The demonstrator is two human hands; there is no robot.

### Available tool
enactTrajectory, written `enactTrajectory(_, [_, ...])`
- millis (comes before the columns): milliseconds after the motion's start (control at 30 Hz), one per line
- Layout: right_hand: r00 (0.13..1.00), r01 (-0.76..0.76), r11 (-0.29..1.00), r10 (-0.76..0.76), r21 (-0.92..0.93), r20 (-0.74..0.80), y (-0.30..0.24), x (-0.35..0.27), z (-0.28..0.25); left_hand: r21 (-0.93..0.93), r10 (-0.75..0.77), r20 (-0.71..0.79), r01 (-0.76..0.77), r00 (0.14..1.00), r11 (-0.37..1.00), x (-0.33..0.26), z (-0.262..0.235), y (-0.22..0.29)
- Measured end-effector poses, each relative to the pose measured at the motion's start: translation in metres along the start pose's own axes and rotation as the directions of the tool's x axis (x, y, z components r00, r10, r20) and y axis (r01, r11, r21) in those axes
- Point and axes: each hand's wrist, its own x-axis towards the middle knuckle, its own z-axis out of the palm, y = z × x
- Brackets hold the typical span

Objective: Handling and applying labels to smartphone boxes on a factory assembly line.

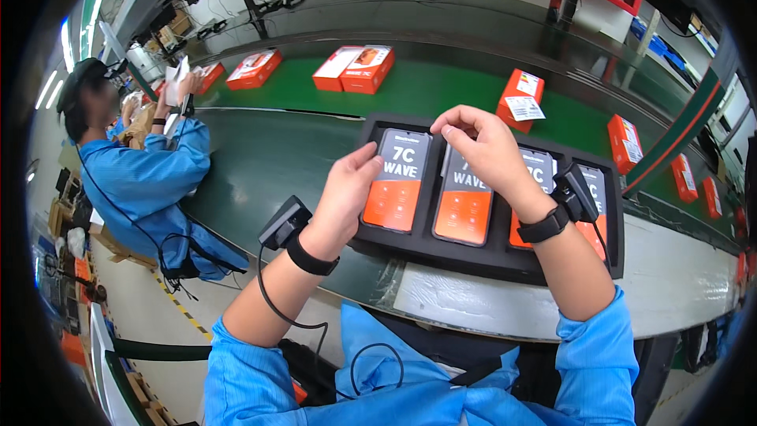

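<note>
While our left hand steadies a phone in the black tray, right hand pinches the neighbouring phone's top edge.

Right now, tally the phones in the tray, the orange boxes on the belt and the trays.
Phones in the tray: 4
Orange boxes on the belt: 9
Trays: 1
Total: 14
The left hand touches the leftmost phone; the right hand pinches at the second.

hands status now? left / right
Left hand: open, fingers resting on the leftmost phone in the black tray.
Right hand: fingertips pinched at the second phone's top edge; grip unclear.
</note>
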Motion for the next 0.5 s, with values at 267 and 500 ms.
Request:
enactTrajectory(267, [0.997,-0.010,1.000,0.009,-0.016,-0.081,0.031,0.032,0.010,0.053,-0.173,0.168,0.166,0.971,0.985,0.017,-0.021,-0.002])
enactTrajectory(500, [0.996,0.085,0.921,-0.094,-0.380,-0.004,0.039,0.041,0.016,-0.005,0.039,0.044,-0.039,0.998,0.999,0.054,-0.057,0.040])
